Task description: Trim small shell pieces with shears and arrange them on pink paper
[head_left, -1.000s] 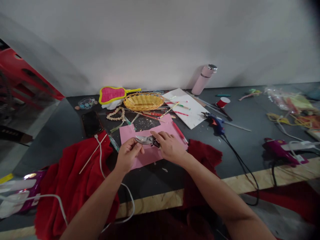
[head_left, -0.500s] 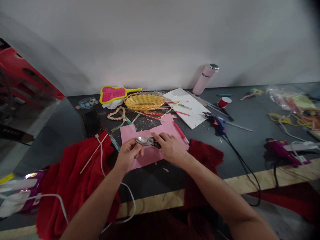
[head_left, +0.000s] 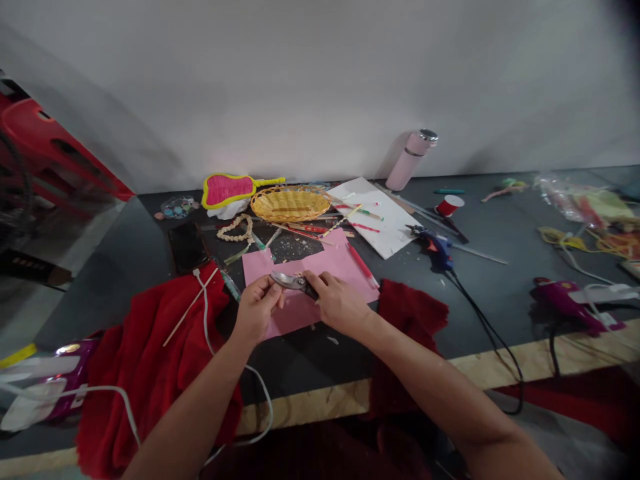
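My right hand (head_left: 340, 303) is wrapped round the dark handles of a pair of pruning shears (head_left: 289, 281), its metal blades pointing left. At the blade end, my left hand (head_left: 259, 307) is closed in a pinch; whatever lies between its fingers is too small or hidden to name. Both hands are over a pink sheet of paper (head_left: 290, 320) on the dark table. A red pen (head_left: 363, 265) lies on the sheet's right side. Just beyond the paper, small pale scraps (head_left: 295, 248) are scattered.
A yellow woven basket (head_left: 290, 203), a pink-and-yellow hand-mirror shape (head_left: 229, 191) and a heart-shaped braid (head_left: 235, 230) lie behind. A phone (head_left: 187, 247) and red cloth (head_left: 150, 353) are left. A blue glue gun (head_left: 435, 248), thread spool (head_left: 449, 205) and pink bottle (head_left: 411, 160) stand right.
The shears' blades have tilted slightly and my left fingers have drawn in closer together. The whole view has shifted a little; the things on the table stay where they were.
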Demonstrator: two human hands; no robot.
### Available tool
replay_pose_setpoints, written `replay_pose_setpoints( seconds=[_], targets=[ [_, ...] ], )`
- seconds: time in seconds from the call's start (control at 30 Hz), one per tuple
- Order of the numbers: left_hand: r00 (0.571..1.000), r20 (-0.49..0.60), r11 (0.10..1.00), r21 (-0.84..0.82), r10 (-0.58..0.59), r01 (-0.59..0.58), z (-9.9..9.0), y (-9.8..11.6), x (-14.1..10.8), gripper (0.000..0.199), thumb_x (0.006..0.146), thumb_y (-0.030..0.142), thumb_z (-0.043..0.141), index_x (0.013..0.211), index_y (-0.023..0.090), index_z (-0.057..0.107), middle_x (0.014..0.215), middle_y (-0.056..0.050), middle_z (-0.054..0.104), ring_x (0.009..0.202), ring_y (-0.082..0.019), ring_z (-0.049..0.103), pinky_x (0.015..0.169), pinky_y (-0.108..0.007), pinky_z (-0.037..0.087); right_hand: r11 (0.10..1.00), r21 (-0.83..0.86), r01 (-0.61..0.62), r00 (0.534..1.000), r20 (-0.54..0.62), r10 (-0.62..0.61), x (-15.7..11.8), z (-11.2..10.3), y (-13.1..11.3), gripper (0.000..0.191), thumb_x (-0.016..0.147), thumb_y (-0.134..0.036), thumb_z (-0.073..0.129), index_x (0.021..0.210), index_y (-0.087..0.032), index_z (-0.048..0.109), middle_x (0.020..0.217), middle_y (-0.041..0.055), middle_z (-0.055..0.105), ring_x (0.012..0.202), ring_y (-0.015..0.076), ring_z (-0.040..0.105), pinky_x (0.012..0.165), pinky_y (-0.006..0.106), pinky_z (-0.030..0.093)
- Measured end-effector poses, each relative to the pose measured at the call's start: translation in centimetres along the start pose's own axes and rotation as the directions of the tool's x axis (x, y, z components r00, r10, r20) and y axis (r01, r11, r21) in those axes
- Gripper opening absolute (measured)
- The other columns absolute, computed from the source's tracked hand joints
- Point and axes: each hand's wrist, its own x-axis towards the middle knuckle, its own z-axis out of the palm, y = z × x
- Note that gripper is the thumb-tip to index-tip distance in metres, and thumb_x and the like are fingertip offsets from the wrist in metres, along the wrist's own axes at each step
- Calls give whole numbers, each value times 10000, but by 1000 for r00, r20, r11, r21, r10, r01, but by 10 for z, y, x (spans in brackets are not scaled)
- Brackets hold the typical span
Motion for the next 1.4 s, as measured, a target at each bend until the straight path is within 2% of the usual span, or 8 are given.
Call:
replay_pose_setpoints(
  seconds=[0.13, 0.47, 0.63, 0.7, 0.83, 1.1, 1.27, 1.4],
  targets=[
    [999, -6, 999, 14, 47, -47, -1, -3, 1, 203, 781, 318, 641, 704, 142, 574, 495, 37, 482, 444, -51, 348, 439, -204, 192, 1000, 8, -26, 1000, 1, 26, -4, 3, -4, 593, 836, -159, 457, 1389, -173, 242, 1079, 133, 521, 912, 234, 554, 800, 333, 425],
    [999, 6, 999, -2, 47, -47, 3, -8, 1, 204, 811, 324, 616, 722, 147, 567, 499, 41, 466, 437, -47, 319, 434, -202, 171, 980, 180, 89, 994, 43, -98, -4, -2, 10, 610, 783, -82, 429, 1372, -136, 284, 1073, 145, 559, 856, 212, 573, 776, 335, 441],
    [998, 20, 998, -25, 59, -58, 5, -4, -1, 205, 798, 342, 631, 742, 149, 591, 497, 33, 489, 436, -51, 328, 435, -202, 174, 958, 260, 123, 990, 32, -136, -4, -1, 7, 587, 789, -72, 406, 1365, -130, 305, 1124, 149, 577, 952, 215, 579, 804, 313, 431],
    [997, 40, 998, -8, 59, -59, 4, -2, -3, 216, 798, 356, 628, 748, 147, 601, 490, 29, 501, 426, -51, 327, 434, -204, 174, 968, 232, 99, 993, 42, -112, -4, -3, 8, 570, 818, -100, 401, 1374, -166, 296, 1131, 125, 581, 974, 210, 579, 814, 303, 423],
    [998, 65, 999, 34, 26, -29, 4, 0, -2, 220, 790, 352, 640, 741, 141, 601, 506, 20, 535, 406, -38, 315, 426, -201, 167, 1000, 22, -18, 1000, -2, 18, -1, -14, 23, 547, 870, -210, 417, 1397, -242, 274, 1154, 99, 556, 965, 223, 577, 821, 323, 414],
    [993, -104, 991, -130, -56, 43, 4, 5, 4, 226, 716, 343, 694, 761, 143, 601, 524, 32, 524, 373, -17, 265, 388, -178, 132, 962, -154, -227, 972, -90, 215, 13, -17, 63, 588, 864, -463, 530, 1381, -274, 323, 1238, 123, 513, 1095, 291, 492, 851, 385, 402],
    [991, -110, 988, -138, -81, 65, 4, 2, 5, 212, 716, 326, 698, 764, 141, 606, 543, 29, 532, 383, -12, 288, 382, -159, 152, 970, -144, -194, 980, -77, 184, 14, -14, 67, 560, 838, -533, 545, 1310, -256, 428, 1235, 116, 521, 1117, 286, 454, 855, 400, 406],
    [991, -107, 986, -154, -85, 68, 3, -1, 7, 209, 715, 318, 700, 767, 140, 604, 547, 31, 534, 382, -10, 290, 378, -153, 163, 993, -71, -97, 989, -121, 88, 16, -11, 72, 357, 917, -451, 448, 1151, -213, 573, 1124, 97, 593, 1068, 237, 491, 909, 379, 383]
  ],
)
